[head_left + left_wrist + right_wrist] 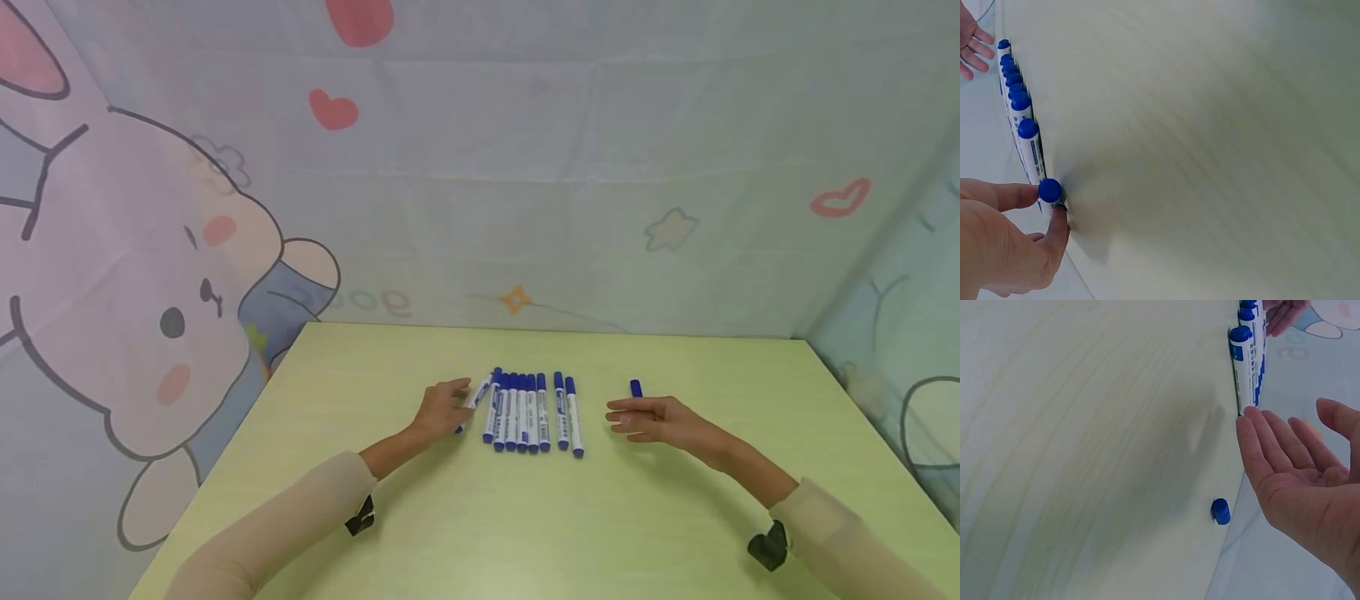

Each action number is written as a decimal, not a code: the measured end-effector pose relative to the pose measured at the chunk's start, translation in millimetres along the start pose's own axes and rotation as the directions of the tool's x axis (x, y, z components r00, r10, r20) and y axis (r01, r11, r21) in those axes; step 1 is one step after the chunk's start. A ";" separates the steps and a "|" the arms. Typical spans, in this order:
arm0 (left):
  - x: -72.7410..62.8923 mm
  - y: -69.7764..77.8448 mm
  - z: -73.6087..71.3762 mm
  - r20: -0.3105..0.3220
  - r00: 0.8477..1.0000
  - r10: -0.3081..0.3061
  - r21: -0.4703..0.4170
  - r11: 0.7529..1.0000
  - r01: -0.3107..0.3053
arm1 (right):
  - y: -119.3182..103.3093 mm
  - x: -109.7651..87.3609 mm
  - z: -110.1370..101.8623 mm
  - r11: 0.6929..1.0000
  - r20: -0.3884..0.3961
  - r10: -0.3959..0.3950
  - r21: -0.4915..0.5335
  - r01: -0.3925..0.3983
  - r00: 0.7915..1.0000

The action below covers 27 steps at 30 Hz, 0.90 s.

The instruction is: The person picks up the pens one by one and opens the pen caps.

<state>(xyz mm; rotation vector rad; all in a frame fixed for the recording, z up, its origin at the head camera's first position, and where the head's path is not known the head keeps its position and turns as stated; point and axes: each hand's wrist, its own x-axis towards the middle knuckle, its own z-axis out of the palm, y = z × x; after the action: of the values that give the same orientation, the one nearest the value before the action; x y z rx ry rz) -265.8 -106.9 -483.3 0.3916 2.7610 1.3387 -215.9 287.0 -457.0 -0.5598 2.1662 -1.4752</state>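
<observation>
Backdrop (480, 208): pale printed cloth; one large cartoon animal (142, 275) at 9 to 10 o'clock. Table (480, 533): pale yellow-green. Directions per head view, 12 o'clock = far edge.

Count: whiteboard markers, 9, white barrels with blue ends. Of these, 8 lie in a row of markers (522, 412) at mid-table; 1 is the held marker (481, 392), at the row's 9 o'clock end. Loose blue cap (636, 388): 1, well apart from the row on its 3 o'clock side, partly covered by a hand in the head view; right wrist view shows it as a short cylinder on the table.

Orientation: row axes run close to 12–6 o'clock, longer blue ends toward 12. Spacing: 6 side by side, a gap, then 2 more toward 3 o'clock, slightly apart, tops tipped a little to the 11 o'clock side. Held marker slants, axis 1–7 o'clock, upper end close to the first marker of the row; contact there cannot be told.

Left hand (442, 411): thumb and finger pinching the held marker. Right hand (667, 421): fingers straight and near one another, thumb apart in the right wrist view, nothing held; beside the cap.

Sleeves (292, 508): 2, light-coloured.
</observation>
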 end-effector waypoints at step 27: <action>-19.2 -22.2 -42.7 -0.049 0.982 -0.181 0.014 0.983 0.182 | 0.6 1.2 3.2 1.000 0.015 -0.001 -0.001 0.001 1.000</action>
<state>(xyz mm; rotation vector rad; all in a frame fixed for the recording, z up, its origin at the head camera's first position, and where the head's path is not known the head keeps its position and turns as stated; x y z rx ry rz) -258.3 -157.5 -475.2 0.1055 2.7691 1.2957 -215.1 284.1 -458.8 -0.5701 2.1552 -1.4658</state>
